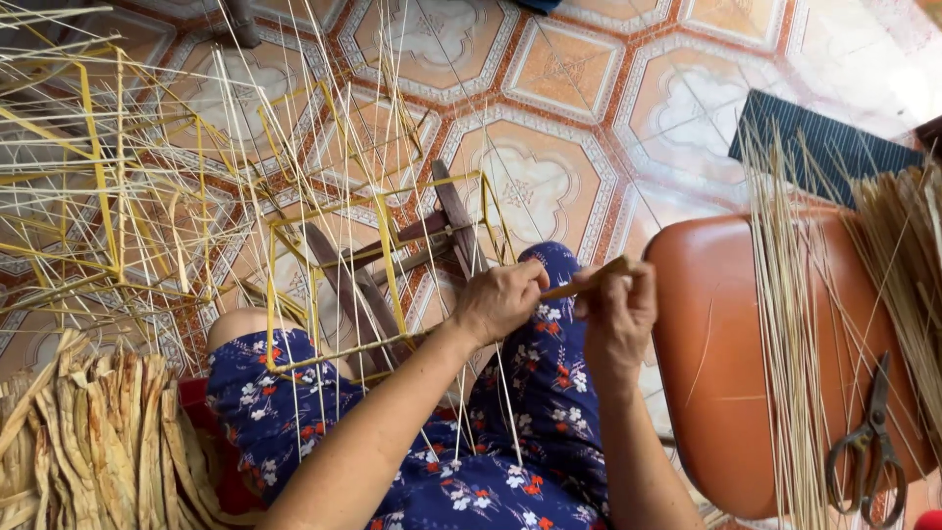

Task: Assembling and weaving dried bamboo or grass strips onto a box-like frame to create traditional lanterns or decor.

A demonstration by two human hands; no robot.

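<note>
My left hand (500,297) and my right hand (616,306) meet above my lap and pinch the two ends of a flat tan fibre strip (589,283). Just left of my hands a yellow wire frame (383,270) rests on my knee, with thin pale reed spokes (343,167) rising from it. A brown wooden stand (358,294) lies under the frame. My legs are covered by blue flowered cloth (510,442).
More yellow frames with reed spokes (98,196) lie at the left on the patterned tile floor (549,79). Dried fibre strips (98,447) are piled bottom left. An orange stool (716,363) at right holds long reeds (790,334) and scissors (868,447).
</note>
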